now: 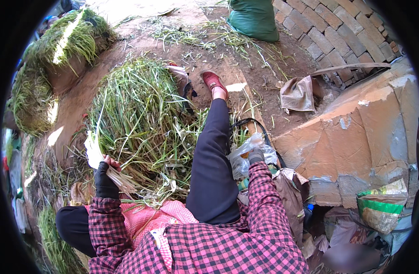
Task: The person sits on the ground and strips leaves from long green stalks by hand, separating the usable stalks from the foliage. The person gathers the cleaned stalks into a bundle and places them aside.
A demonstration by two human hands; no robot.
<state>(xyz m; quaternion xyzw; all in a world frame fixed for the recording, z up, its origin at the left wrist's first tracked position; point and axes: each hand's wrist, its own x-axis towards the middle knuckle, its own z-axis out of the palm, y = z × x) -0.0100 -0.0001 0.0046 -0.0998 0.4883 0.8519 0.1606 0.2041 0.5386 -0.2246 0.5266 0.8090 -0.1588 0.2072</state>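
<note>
In a dark fingerless glove, my left hand (107,176) is closed around a bundle of pale plant stalks (93,150). The stalks stick out above and below the fist, and one long thin stem rises from the top. My right hand (256,156), also gloved, reaches into or against a clear plastic bag (237,162) beside my outstretched leg. Its fingers are hidden there, and something orange shows through the plastic. Between my hands lies a large heap of green grass-like stalks (144,99). Loose stems lie on the pink checked apron (175,210) over my lap.
A slanted, cardboard-like covering (346,140) rises on the right, near a stack of bricks (332,37). A green sack (254,20) stands ahead on the dirt floor. More grass heaps (72,37) lie at left. Bags and a woven sack (382,209) crowd my right side.
</note>
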